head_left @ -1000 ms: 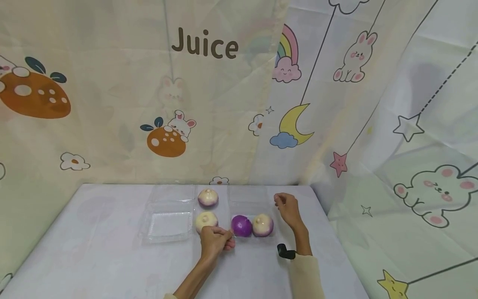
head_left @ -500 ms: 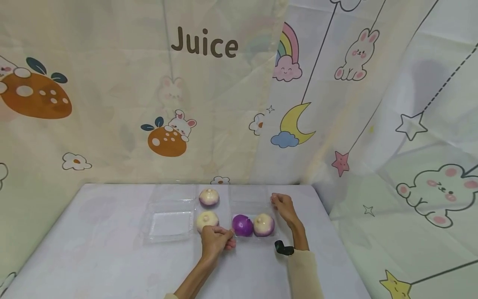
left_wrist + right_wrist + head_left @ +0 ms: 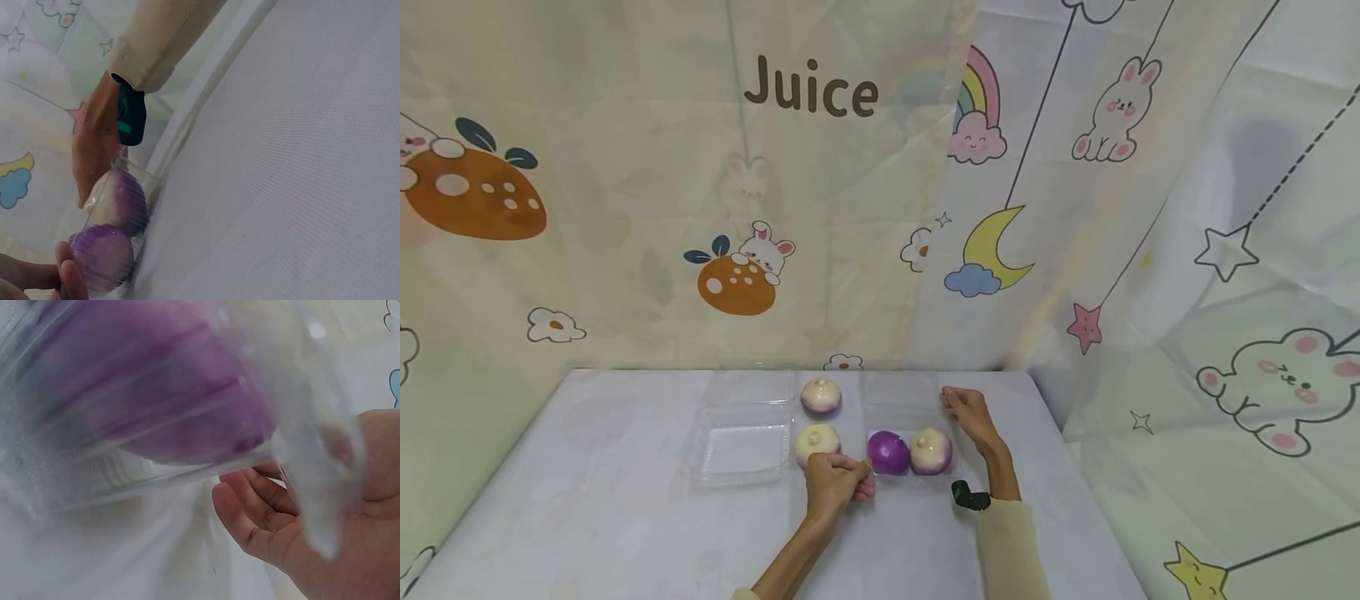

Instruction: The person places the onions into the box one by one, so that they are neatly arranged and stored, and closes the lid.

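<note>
In the head view, an open clear plastic box (image 3: 917, 477) holds two onions side by side. One is a purple onion (image 3: 887, 452); the other is a cream-and-purple onion (image 3: 931, 451). My left hand (image 3: 837, 486) pinches the box's near left corner between thumb and fingers. At the back right, my right hand (image 3: 970, 414) has curled fingers at the edge of the raised clear lid (image 3: 901, 388), seeming to pinch it. The right wrist view shows an onion (image 3: 156, 381) blurred through the plastic, with the left hand (image 3: 337, 519) beyond it.
Left of the hands lies a second open clear plastic box (image 3: 743, 482). Between the boxes sit a far cream onion (image 3: 821, 397) and a near cream onion (image 3: 817, 443), the latter partly behind my left hand. A printed curtain (image 3: 850, 208) hangs beyond the white table (image 3: 610, 517).
My right hand has moved slightly left, up to the lid's right edge. My left hand stays at the box corner. The onions have not moved on the table.
</note>
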{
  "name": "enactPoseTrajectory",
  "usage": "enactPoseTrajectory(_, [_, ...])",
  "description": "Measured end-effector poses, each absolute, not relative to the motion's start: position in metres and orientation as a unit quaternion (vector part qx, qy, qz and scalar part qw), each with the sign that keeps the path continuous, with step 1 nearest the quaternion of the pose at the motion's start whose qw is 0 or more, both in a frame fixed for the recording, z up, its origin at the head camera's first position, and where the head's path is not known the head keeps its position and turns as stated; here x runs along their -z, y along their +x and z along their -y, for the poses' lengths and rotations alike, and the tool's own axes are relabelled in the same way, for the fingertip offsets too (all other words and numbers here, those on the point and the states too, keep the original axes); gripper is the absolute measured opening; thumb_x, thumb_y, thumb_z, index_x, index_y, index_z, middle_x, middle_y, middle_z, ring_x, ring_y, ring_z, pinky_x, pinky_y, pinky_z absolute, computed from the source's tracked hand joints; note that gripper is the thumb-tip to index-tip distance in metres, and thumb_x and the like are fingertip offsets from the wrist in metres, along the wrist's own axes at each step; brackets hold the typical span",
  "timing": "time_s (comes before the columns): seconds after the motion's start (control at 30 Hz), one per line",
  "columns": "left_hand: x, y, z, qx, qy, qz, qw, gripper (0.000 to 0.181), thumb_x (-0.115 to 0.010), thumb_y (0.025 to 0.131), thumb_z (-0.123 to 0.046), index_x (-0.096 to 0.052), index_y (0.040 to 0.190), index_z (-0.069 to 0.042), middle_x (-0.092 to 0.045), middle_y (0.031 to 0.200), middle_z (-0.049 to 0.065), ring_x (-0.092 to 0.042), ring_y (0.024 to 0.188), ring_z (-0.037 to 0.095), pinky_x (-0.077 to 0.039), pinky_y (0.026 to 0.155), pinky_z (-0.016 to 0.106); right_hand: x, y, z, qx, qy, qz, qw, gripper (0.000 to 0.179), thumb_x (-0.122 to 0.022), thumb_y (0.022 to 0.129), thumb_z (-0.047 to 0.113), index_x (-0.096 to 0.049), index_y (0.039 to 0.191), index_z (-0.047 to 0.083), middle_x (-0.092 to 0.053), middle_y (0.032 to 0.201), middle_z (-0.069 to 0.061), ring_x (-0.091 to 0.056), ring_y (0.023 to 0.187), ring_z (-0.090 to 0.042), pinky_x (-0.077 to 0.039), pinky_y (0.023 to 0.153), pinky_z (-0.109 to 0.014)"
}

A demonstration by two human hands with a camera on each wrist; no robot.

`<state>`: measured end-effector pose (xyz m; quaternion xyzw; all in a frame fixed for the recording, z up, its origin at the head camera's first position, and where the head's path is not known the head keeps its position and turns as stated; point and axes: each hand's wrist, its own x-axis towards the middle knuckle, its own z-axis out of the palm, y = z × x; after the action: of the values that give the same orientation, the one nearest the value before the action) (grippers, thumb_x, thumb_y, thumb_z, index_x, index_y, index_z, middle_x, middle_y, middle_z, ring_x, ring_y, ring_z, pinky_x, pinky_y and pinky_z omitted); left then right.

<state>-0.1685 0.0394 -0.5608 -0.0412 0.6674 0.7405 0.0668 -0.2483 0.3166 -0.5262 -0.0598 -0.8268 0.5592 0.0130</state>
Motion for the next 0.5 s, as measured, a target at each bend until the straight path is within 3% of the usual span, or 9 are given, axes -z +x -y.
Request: enactPoseTrajectory(0.5, [0.561,-0.167,-0.040,-0.741,-0.043,-0.668,0.062,0.020,-0.080,0.095,-0.002,-0.076,0.085,0.014,-0.076,0.064,0.016,-0.070,0.049,0.010,-0.064,0.049,0.025,0.539,-0.254,-0.324,-0.574,-0.048,0.816,0.042,0.045,-0.051,0.117,0.018,-0.059,0.144,-0.017,-0.068,0.140,-0.035,-0.068,0.126,-0.046,-0.060,0.110,-0.061])
